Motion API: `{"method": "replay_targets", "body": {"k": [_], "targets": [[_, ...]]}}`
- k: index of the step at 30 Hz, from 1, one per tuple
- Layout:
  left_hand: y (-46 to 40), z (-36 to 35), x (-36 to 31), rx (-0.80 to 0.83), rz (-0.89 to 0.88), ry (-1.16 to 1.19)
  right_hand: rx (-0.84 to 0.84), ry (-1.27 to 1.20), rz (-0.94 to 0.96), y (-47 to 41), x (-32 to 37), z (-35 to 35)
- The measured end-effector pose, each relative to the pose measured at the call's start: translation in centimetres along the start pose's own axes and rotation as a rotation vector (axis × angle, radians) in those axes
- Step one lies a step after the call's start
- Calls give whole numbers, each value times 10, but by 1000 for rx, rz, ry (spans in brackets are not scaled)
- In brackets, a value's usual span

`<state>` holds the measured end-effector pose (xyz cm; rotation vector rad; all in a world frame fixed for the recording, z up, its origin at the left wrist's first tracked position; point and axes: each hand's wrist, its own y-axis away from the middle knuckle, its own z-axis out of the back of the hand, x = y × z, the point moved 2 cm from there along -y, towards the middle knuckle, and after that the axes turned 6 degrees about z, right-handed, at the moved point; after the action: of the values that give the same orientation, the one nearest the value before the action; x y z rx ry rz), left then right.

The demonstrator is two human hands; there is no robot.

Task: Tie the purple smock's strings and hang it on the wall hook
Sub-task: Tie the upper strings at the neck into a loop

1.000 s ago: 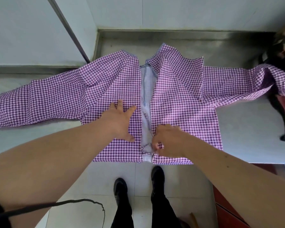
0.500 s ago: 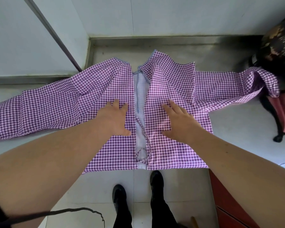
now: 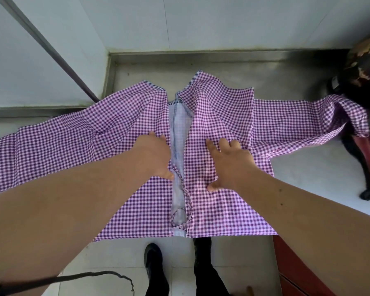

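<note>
A purple checked smock (image 3: 222, 116) lies spread flat along the counter's (image 3: 308, 180) front edge. Left hand (image 3: 152, 154) and right hand (image 3: 229, 161) press open-palmed beside its centre opening, gripping nothing. No readable writing.

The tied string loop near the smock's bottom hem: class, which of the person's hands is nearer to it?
Right. The right hand lies just above and right of the string loop; the left hand rests higher, above-left.
</note>
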<state>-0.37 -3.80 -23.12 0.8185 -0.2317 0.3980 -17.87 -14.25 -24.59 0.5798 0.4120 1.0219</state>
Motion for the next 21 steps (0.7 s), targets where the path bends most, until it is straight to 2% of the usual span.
{"method": "replay_targets", "body": {"k": [4, 9, 12, 21], "targets": [[-3, 10, 11, -54, 0, 121, -9, 66, 44, 0, 2, 1], [2, 12, 18, -93, 37, 80, -41, 143, 146, 11, 5, -4], [-8, 16, 27, -185, 22, 121, -65, 178, 201, 11, 7, 2], [-63, 25, 65, -296, -67, 273, -206, -134, 147, -20, 5, 48]]}}
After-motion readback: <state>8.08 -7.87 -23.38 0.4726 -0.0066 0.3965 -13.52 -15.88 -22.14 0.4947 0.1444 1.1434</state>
